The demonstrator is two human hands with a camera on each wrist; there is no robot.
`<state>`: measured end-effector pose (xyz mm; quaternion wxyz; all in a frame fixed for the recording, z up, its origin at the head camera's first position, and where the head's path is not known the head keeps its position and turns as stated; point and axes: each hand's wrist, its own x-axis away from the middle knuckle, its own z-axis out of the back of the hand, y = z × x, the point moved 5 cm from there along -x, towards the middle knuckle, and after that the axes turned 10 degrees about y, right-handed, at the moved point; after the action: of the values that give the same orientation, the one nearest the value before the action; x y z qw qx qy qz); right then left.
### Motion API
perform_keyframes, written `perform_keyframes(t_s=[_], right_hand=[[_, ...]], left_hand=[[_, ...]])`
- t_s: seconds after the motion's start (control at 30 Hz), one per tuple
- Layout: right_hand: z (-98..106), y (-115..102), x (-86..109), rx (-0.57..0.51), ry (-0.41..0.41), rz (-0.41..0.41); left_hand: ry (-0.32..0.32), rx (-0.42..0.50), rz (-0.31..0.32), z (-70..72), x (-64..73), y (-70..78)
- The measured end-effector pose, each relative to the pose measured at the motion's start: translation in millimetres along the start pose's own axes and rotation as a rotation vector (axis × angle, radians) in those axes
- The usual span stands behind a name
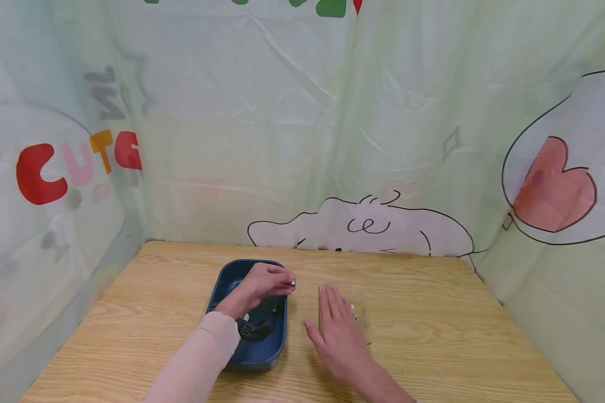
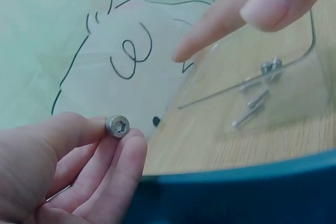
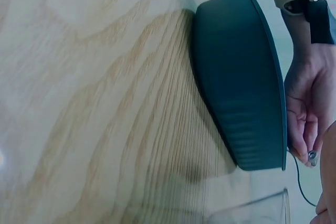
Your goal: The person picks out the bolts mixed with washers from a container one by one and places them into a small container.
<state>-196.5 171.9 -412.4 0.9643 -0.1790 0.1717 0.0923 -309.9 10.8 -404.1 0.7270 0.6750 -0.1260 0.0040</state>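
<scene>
My left hand is over the blue tray, at its right rim. Thumb and fingers pinch a hex socket screw, its head facing the left wrist camera and its shank hidden by the fingers. My right hand lies with straight fingers over the left part of a clear plastic box, to the right of the tray. In the left wrist view several loose screws show through the box's see-through wall. The right hand's thumb and one finger reach across above them.
The tray stands on a wood-grain table, with a small metal piece inside it. A printed pale curtain hangs behind the table and along both sides. A strap with a dark wrist camera sits on the left wrist.
</scene>
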Motion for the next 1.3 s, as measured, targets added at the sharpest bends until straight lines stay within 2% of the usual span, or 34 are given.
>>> perform_keyframes(t_s=[0.53,0.87,1.3], right_hand=[[16,29,7.2,0.081,0.105,0.01],[18,44,14.3,0.093,0.114,-0.024],[16,54,19.3,0.121,0.087,-0.054]], left_hand=[[-0.051,0.031,0.004,-24.9,-3.3,1.6],[-0.078,0.031,0.001,-43.3,0.3,3.7],[-0.12,-0.003,-0.008,-68.9,4.2,3.7]])
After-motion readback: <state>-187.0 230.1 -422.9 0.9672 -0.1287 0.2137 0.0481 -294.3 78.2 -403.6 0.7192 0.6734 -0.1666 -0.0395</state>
